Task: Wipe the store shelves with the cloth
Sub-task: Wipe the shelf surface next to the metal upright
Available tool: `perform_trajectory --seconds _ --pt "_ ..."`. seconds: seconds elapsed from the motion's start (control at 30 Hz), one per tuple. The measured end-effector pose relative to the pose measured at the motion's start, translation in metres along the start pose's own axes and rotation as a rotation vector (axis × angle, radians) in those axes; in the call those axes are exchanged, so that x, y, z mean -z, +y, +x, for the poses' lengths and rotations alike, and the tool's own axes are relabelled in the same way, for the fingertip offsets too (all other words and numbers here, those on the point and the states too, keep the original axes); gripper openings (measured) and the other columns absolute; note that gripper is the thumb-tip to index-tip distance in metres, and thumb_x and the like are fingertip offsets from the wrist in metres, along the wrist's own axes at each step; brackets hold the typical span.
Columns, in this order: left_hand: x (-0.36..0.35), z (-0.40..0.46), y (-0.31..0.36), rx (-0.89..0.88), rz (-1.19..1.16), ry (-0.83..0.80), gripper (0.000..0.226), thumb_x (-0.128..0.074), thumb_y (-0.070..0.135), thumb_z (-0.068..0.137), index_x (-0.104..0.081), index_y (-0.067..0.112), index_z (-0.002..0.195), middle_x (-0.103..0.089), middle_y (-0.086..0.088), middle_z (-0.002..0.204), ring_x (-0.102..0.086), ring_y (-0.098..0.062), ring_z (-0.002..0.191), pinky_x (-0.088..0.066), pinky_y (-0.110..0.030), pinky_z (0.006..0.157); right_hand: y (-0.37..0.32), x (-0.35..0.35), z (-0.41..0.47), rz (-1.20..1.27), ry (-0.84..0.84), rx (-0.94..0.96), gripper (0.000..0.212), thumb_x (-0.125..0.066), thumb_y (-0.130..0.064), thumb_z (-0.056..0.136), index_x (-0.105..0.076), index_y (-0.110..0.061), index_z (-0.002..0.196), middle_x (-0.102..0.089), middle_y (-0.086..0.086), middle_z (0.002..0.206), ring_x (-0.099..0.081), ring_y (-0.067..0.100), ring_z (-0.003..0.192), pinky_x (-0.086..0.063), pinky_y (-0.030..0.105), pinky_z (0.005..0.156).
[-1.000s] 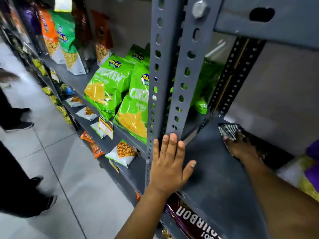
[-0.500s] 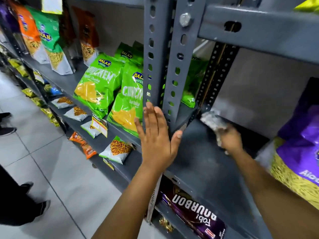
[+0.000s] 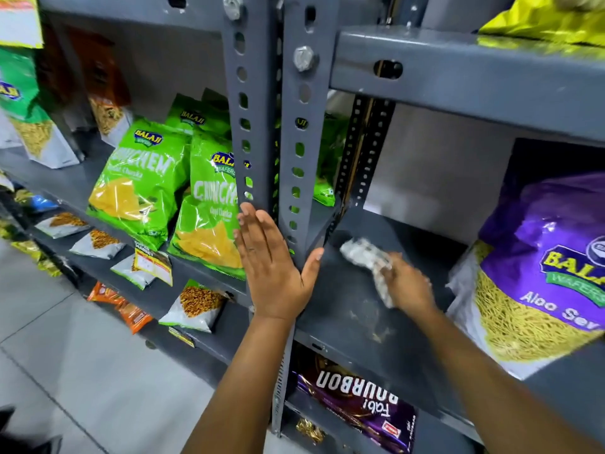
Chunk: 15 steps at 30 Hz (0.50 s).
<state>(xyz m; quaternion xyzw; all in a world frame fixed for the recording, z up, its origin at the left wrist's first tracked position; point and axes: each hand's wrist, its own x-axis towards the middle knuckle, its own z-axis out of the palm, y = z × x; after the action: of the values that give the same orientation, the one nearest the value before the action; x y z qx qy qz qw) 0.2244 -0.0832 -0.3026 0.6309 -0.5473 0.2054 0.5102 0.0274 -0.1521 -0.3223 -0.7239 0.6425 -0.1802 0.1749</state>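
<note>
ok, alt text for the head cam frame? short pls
A person's right hand wipes a grey metal shelf with a crumpled cloth, while the left hand rests flat against the slotted upright. Green snack bags sit to the left, a purple bag to the right.

Hands: two, left hand (image 3: 273, 273), right hand (image 3: 409, 285).
Cloth (image 3: 366, 257): one.
Purple Aloo Sev bag (image 3: 540, 273): one.
Green Crunchem bags: two in front, (image 3: 137, 181) and (image 3: 209, 217); more behind, count unclear.
Bourbon biscuit pack (image 3: 357, 404): one.
Perforated uprights: two, (image 3: 252, 103) and (image 3: 302, 132).
Bolts: two, (image 3: 232, 6) and (image 3: 302, 58).
</note>
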Motion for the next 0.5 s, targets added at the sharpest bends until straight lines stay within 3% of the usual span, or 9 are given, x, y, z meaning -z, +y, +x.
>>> perform_trajectory --seconds 0.07,0.17,0.23,0.3,0.37,0.4,0.5 --pt "0.0 0.0 0.001 0.007 0.003 -0.008 0.083 -0.025 0.062 0.089 0.027 0.019 0.138 0.037 0.013 0.147 0.023 -0.011 0.139 0.009 -0.033 0.117 0.012 0.003 0.011 -0.124 0.068 -0.104 0.042 -0.041 -0.024 0.091 -0.041 -0.013 0.132 -0.051 0.025 0.132 -0.051 0.041 0.116 -0.041 0.042 0.098" --pt "-0.001 -0.001 -0.001 0.004 0.008 -0.007 0.084 -0.026 0.061 0.089 0.025 0.017 0.139 0.037 0.01 0.147 0.022 -0.013 0.14 0.008 -0.034 0.117 -0.004 -0.021 -0.011 -0.146 -0.046 -0.011 0.045 -0.046 -0.022 0.089 -0.04 -0.016 0.134 -0.05 0.022 0.134 -0.05 0.038 0.119 -0.04 0.039 0.102" --pt "-0.002 -0.002 -0.002 -0.002 0.005 -0.001 0.083 -0.026 0.06 0.089 0.025 0.016 0.139 0.036 0.009 0.148 0.022 -0.013 0.14 0.007 -0.035 0.117 -0.015 -0.03 -0.025 -0.027 -0.141 0.122 0.041 -0.047 -0.014 0.091 -0.044 -0.018 0.131 -0.059 0.02 0.126 -0.058 0.035 0.108 -0.045 0.033 0.09" --pt "-0.002 -0.001 -0.002 -0.011 0.003 0.0 0.082 -0.026 0.059 0.09 0.024 0.016 0.139 0.036 0.009 0.148 0.022 -0.014 0.14 0.007 -0.035 0.117 -0.015 -0.017 -0.005 0.113 -0.052 0.069 0.039 -0.043 -0.008 0.092 -0.046 -0.016 0.129 -0.063 0.025 0.116 -0.064 0.036 0.094 -0.048 0.035 0.08" --pt "-0.002 0.0 -0.002 -0.015 0.008 -0.004 0.082 -0.026 0.058 0.091 0.024 0.016 0.139 0.036 0.009 0.148 0.022 -0.014 0.14 0.008 -0.035 0.118 0.004 -0.008 0.028 0.078 0.07 -0.053 0.04 -0.043 -0.011 0.091 -0.045 -0.017 0.131 -0.056 0.026 0.127 -0.057 0.039 0.108 -0.045 0.041 0.093" --pt "-0.002 -0.001 -0.001 -0.014 0.012 -0.003 0.082 -0.026 0.058 0.091 0.025 0.016 0.139 0.036 0.008 0.148 0.022 -0.014 0.14 0.008 -0.035 0.118 0.01 -0.005 0.038 -0.006 0.047 -0.081 0.042 -0.044 -0.015 0.091 -0.042 -0.019 0.133 -0.05 0.022 0.136 -0.051 0.038 0.119 -0.04 0.043 0.102" --pt "-0.004 -0.002 -0.002 -0.018 0.008 0.003 0.082 -0.026 0.057 0.091 0.024 0.014 0.139 0.036 0.007 0.148 0.022 -0.015 0.14 0.009 -0.034 0.118 0.001 -0.021 0.051 -0.189 -0.093 0.147 0.046 -0.047 -0.022 0.091 -0.038 -0.024 0.136 -0.033 0.007 0.151 -0.03 0.029 0.137 -0.021 0.039 0.115"
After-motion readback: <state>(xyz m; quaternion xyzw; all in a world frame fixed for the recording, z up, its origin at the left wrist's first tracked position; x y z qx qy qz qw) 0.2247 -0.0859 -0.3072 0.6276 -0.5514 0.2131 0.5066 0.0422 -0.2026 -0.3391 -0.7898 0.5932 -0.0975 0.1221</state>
